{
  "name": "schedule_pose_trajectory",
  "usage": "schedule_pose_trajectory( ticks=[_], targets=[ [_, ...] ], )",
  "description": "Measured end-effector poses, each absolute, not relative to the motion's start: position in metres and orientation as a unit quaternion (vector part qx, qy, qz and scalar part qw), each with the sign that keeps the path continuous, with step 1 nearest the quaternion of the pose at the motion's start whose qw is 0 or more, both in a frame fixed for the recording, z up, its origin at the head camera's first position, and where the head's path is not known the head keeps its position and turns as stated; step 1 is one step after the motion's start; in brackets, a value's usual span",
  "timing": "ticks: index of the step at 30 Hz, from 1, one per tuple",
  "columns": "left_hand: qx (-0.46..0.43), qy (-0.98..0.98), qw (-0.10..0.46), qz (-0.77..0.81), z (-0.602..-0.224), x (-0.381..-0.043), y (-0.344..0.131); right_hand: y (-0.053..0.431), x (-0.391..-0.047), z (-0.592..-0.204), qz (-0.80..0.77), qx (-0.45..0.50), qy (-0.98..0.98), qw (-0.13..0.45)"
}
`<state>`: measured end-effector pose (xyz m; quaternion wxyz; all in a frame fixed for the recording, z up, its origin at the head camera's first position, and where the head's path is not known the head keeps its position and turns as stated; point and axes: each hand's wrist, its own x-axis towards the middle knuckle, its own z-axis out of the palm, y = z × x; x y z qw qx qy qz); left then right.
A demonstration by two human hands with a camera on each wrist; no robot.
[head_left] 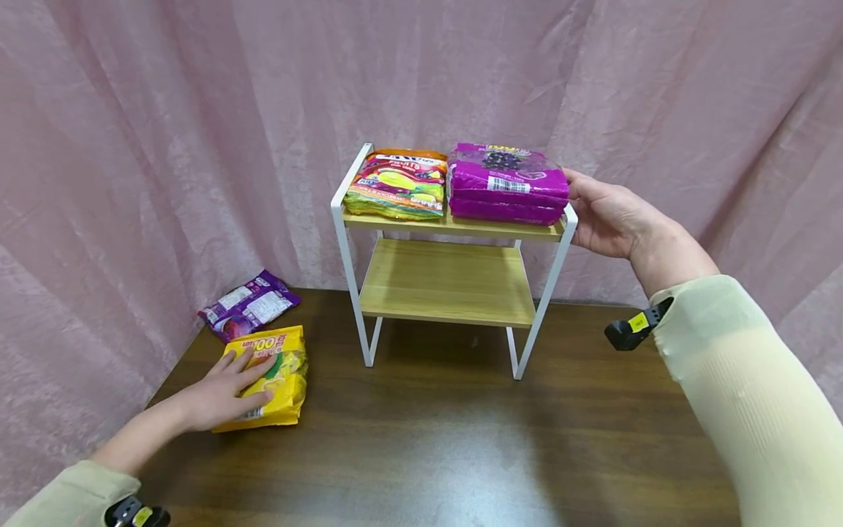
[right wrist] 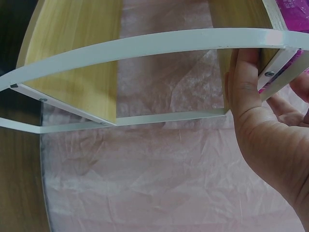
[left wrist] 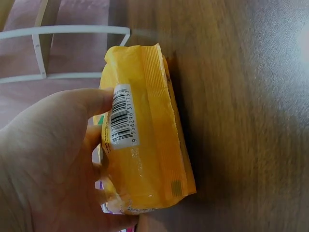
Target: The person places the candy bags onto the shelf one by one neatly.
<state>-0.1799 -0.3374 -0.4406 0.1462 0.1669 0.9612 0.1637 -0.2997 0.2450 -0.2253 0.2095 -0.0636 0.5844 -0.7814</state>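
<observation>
A yellow candy bag (head_left: 287, 380) lies on the table at the left. My left hand (head_left: 227, 391) rests on it with fingers spread over its front; in the left wrist view the thumb touches it beside the barcode label (left wrist: 124, 116). A small two-tier shelf (head_left: 454, 282) with white metal legs stands at the back. My right hand (head_left: 612, 216) grips the right end of its top board, with fingers (right wrist: 247, 82) under the board and others up by a magenta candy bag (head_left: 510, 194). That bag lies on the top tier beside a colourful fruit candy bag (head_left: 398, 187).
A purple candy bag (head_left: 253, 304) lies behind the yellow one, near the curtain. The lower tier (head_left: 451, 282) is a light wood board. A pink curtain (head_left: 296, 110) hangs behind the brown wooden table (head_left: 421, 439).
</observation>
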Motion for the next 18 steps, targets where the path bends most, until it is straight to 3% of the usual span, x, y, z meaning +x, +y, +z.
schedule_pose_trajectory(
  ticks=[18],
  targets=[
    [0.183, 0.959, 0.153, 0.151, -0.437, -0.154, -0.309, 0.245, -0.299, -0.225, -0.780, -0.056, 0.589, 0.205]
  ],
)
